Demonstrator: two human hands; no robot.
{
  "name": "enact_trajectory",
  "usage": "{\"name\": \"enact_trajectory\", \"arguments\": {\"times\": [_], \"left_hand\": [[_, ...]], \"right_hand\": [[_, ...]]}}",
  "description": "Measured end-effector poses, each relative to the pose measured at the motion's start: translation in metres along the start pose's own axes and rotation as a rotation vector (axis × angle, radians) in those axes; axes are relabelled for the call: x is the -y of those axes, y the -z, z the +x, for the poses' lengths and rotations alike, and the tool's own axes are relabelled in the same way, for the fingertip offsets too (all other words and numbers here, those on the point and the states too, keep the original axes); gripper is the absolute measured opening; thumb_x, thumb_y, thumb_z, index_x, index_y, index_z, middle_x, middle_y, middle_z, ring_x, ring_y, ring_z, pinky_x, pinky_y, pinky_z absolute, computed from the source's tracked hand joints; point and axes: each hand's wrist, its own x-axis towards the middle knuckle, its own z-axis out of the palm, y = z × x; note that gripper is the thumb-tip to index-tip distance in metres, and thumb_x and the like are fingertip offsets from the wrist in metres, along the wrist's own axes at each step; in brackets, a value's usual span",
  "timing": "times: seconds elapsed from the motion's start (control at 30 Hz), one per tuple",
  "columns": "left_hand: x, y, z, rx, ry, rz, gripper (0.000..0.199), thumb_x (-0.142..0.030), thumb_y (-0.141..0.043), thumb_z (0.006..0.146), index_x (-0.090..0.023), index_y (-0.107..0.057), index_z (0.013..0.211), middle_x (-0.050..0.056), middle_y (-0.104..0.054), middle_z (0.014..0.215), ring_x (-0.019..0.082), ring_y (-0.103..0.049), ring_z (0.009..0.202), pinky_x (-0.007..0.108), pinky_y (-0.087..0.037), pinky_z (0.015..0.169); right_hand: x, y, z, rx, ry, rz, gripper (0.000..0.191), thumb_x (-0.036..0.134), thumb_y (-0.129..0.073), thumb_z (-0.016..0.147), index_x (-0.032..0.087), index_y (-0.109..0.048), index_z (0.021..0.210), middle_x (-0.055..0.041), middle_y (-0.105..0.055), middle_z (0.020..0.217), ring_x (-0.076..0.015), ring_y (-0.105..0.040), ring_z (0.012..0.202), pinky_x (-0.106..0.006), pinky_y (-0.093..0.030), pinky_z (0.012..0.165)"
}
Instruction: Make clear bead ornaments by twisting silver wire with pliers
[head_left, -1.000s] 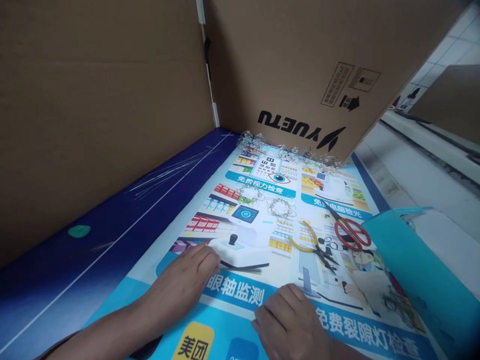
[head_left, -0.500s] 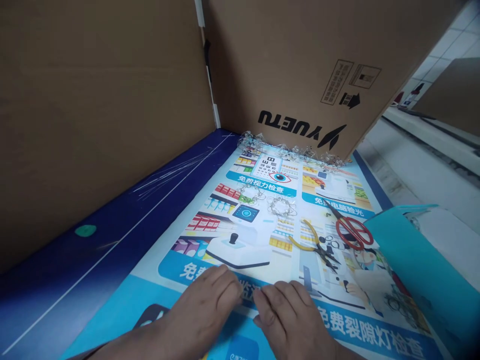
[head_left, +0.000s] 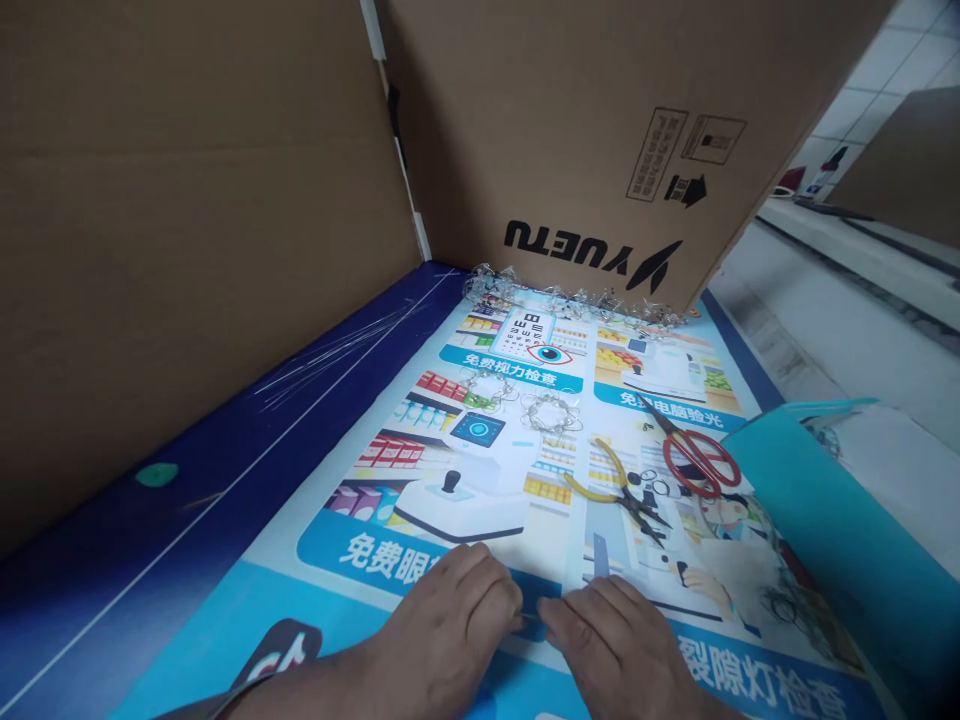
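Low in the view, my left hand point(head_left: 457, 620) is closed, fingers curled and thumb pressed in. Just right of it, my right hand point(head_left: 615, 640) is closed in a pinch. A thin strand seems to run between the fingertips, too small to make out. Both hands are over the printed poster point(head_left: 480, 530). Beyond them lie yellow-handled pliers point(head_left: 611, 485) with open jaws and red-handled scissors point(head_left: 701, 460). Two wire rings sit farther up: one clear beaded ring point(head_left: 551, 413) and another point(head_left: 487, 388) to its left.
Cardboard panels point(head_left: 600, 110) stand behind and at the left point(head_left: 187, 200). A row of wire pieces point(head_left: 570, 300) lies along the back panel's foot. Thin clear strands point(head_left: 330, 350) lie at the left. A turquoise box point(head_left: 847, 520) stands at the right, near tangled wire point(head_left: 784, 605).
Both hands have shifted slightly right over the poster, and the gap between their fingertips looks a little narrower. The surroundings have slid left in the view.
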Motion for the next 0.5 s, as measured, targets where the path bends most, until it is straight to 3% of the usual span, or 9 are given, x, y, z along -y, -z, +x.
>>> {"name": "enact_trajectory", "arguments": {"times": [0.2, 0.5], "left_hand": [[-0.002, -0.012, 0.017, 0.061, -0.052, 0.050, 0.013, -0.007, -0.043, 0.084, -0.014, -0.051, 0.076, 0.004, -0.051, 0.067, 0.017, -0.043, 0.064, 0.032, -0.038, 0.061], [-0.001, -0.018, 0.025, 0.114, -0.104, 0.115, 0.017, -0.007, -0.041, 0.083, -0.013, -0.057, 0.085, 0.006, -0.056, 0.074, 0.019, -0.046, 0.068, 0.036, -0.042, 0.066]], "right_hand": [[-0.021, 0.004, -0.005, 0.184, -0.154, 0.226, 0.023, 0.012, -0.040, 0.087, 0.019, -0.060, 0.080, -0.0017, -0.057, 0.070, -0.0135, -0.049, 0.065, -0.027, -0.039, 0.063], [-0.040, 0.000, -0.009, 0.222, -0.174, 0.251, 0.022, 0.010, -0.039, 0.085, 0.017, -0.060, 0.080, -0.0026, -0.055, 0.070, -0.0152, -0.042, 0.064, -0.029, -0.034, 0.060]]}}
